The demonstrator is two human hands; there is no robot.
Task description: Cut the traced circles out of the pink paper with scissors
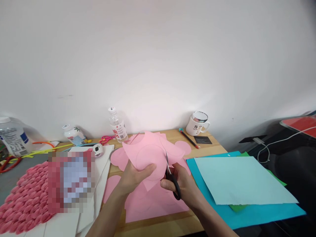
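Note:
My left hand (134, 177) grips a sheet of pink paper (151, 158) by its lower left edge, thumb on top. Circles are drawn on the sheet in thin outline, and one upper edge has a curved cut. Black-handled scissors (173, 182) are in my right hand (181, 181), their blades apart at the right side of a drawn circle. Beneath the held sheet lie more pink sheets (155, 210). Cut pink circles lie around them, one pink circle (183, 148) at the right and another (113, 186) at the left.
A plastic bottle (118, 126) and a white mug (197, 124) stand by the wall. A pencil (189, 138) lies near a black card (202, 140). Light blue paper (243, 179) covers the right side. Pink braided material (29, 194) and white boards (64, 223) lie left.

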